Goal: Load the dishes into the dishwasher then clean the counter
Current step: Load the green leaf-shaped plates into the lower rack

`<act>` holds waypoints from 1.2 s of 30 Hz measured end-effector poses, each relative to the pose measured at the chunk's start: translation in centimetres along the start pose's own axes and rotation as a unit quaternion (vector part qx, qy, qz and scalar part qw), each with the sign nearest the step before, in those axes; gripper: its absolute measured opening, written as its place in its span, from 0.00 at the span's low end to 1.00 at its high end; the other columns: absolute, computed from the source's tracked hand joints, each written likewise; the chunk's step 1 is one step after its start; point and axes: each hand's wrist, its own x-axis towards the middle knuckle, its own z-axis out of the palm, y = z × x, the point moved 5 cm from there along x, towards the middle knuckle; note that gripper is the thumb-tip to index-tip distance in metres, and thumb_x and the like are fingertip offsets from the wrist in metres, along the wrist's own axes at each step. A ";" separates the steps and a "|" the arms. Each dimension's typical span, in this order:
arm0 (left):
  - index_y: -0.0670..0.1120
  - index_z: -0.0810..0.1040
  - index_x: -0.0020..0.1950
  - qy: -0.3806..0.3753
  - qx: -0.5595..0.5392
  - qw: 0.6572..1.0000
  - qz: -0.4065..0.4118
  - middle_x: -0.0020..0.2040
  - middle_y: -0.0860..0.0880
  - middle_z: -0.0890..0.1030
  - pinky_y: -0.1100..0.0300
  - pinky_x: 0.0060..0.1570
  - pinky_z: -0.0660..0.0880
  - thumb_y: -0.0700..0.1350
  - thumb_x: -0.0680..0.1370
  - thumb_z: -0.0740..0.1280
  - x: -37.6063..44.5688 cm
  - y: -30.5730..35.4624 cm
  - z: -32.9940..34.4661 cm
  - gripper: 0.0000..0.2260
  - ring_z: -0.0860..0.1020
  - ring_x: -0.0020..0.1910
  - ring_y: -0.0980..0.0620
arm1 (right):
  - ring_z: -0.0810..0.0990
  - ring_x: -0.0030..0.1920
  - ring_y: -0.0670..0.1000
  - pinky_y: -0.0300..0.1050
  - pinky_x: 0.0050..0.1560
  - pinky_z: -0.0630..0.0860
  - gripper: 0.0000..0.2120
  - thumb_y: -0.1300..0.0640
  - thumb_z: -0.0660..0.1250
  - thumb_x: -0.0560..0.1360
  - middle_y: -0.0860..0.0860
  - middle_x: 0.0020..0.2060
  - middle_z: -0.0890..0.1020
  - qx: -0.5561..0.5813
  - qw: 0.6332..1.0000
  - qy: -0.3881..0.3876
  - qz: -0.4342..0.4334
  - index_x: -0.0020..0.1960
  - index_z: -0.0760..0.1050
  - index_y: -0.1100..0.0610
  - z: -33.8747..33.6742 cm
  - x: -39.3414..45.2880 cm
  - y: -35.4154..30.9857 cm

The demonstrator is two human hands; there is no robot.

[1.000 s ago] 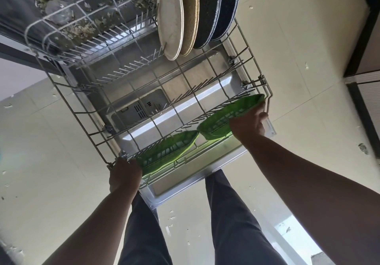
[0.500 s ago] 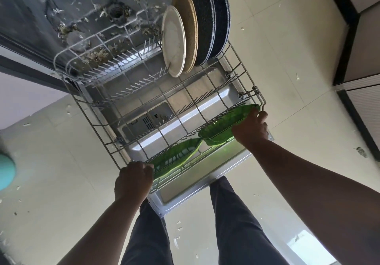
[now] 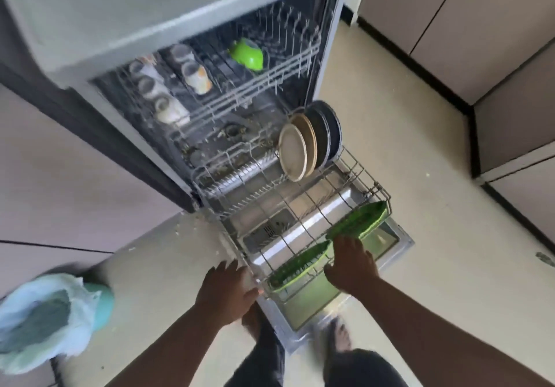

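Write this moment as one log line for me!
step: loading dishwasher | left hand: at lower rack front corner | right hand: on front rim by green dishes | plates: upright at back

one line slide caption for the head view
Both hands at the front rim of the lower rack, loaded with plates and green trays.
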 end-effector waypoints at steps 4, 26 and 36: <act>0.50 0.60 0.76 -0.028 -0.031 0.998 -0.037 0.76 0.48 0.62 0.50 0.72 0.55 0.73 0.66 0.41 -5.8 -1.6 -1.3 0.44 0.58 0.75 0.45 | 0.60 0.72 0.57 0.51 0.68 0.64 0.29 0.47 0.61 0.75 0.54 0.70 0.66 -0.042 0.998 0.012 -0.049 0.72 0.58 0.55 -1.1 -5.2 -3.9; 0.50 0.49 0.79 0.211 -0.051 0.967 -0.134 0.79 0.48 0.49 0.46 0.74 0.45 0.75 0.53 0.23 -34.0 -16.3 -12.6 0.59 0.47 0.78 0.45 | 0.48 0.77 0.59 0.58 0.75 0.49 0.36 0.46 0.62 0.76 0.55 0.77 0.56 -0.140 0.941 0.154 -0.268 0.78 0.50 0.54 -10.3 -28.0 -30.6; 0.49 0.49 0.79 0.284 -0.078 0.922 -0.250 0.79 0.47 0.49 0.45 0.74 0.44 0.76 0.66 0.31 -43.8 -38.9 -16.0 0.48 0.47 0.78 0.44 | 0.46 0.78 0.60 0.58 0.74 0.50 0.34 0.46 0.60 0.77 0.56 0.76 0.57 -0.201 0.876 0.225 -0.375 0.77 0.51 0.55 -11.1 -30.8 -57.3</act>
